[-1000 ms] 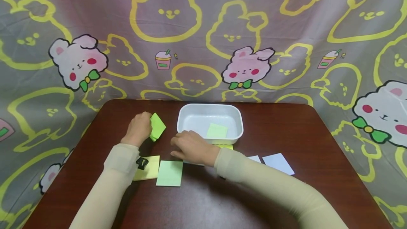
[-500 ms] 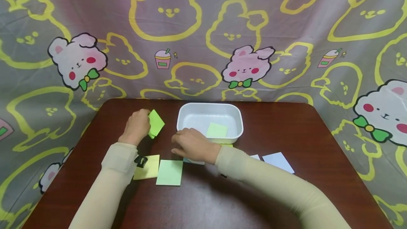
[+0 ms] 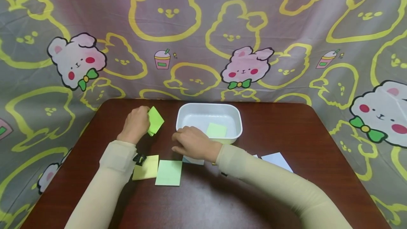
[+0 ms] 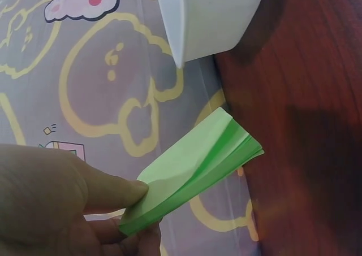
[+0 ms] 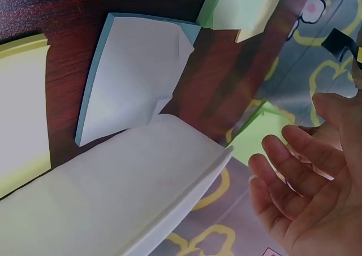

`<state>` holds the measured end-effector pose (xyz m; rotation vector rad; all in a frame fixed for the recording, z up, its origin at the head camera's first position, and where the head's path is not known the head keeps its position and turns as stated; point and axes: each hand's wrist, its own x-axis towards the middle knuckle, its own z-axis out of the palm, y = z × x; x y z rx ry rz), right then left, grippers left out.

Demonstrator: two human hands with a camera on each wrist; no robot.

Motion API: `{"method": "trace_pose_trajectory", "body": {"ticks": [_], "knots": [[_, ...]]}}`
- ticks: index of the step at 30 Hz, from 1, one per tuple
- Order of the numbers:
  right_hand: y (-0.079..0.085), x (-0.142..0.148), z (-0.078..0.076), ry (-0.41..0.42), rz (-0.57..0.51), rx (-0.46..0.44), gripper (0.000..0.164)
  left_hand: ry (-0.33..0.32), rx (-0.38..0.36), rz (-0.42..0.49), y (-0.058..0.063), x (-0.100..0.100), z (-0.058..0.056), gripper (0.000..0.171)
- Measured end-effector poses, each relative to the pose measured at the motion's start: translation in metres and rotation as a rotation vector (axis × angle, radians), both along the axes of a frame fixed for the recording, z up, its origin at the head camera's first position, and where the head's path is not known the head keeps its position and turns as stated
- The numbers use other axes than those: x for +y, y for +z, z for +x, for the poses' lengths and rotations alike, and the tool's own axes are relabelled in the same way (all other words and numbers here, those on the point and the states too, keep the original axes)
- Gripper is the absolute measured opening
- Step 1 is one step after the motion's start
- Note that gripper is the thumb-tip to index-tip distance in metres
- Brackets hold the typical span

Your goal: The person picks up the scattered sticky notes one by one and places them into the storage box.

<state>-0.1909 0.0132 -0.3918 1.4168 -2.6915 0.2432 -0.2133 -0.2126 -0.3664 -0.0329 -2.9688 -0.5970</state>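
My left hand [image 3: 134, 125] pinches a bright green sticky note pad [image 3: 155, 121] to the left of the white container [image 3: 236, 115]. In the left wrist view, the thumb lies on top of this sticky note pad [image 4: 184, 174] and fingers are below; its free end fans apart slightly. My right hand [image 3: 197, 145] hovers near the container's front left corner. The right wrist view shows this hand [image 5: 311, 188] with relaxed, slightly bent fingers and nothing held. A light green note [image 3: 217, 130] lies inside the container.
In front lie a yellow pad [image 3: 149, 169], a light green pad [image 3: 169, 173], a partly hidden blue pad [image 3: 194, 160] and a pale blue pad [image 3: 277, 162]. My right forearm [image 3: 270, 176] covers part of this row. A patterned cloth [image 3: 190, 27] hangs behind the table.
My left hand has moved slightly up and away from me, with the green sticky note pad still pinched. The right hand has barely shifted.
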Motion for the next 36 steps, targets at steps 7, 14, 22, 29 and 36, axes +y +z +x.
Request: {"method": "trace_pose_trajectory", "body": {"ticks": [7, 14, 22, 29, 36], "knots": [[0.000, 0.001, -0.001, 0.007, -0.011, -0.009, 0.021, -0.018, 0.034, -0.006, 0.009, 0.003, 0.001, 0.032], [0.001, 0.005, -0.001, 0.005, -0.025, 0.003, 0.021, -0.020, 0.052, -0.009, 0.013, 0.007, 0.003, 0.033], [0.002, 0.011, -0.004, -0.003, -0.029, 0.005, 0.026, -0.015, 0.089, -0.011, 0.019, 0.011, 0.005, 0.033], [0.002, 0.016, -0.006, -0.011, -0.029, -0.014, 0.027, -0.025, 0.101, -0.015, 0.024, 0.015, 0.005, 0.032], [0.002, 0.021, -0.009, -0.031, -0.033, -0.034, 0.027, -0.019, 0.119, 0.004, 0.027, 0.019, 0.007, 0.031]]}}
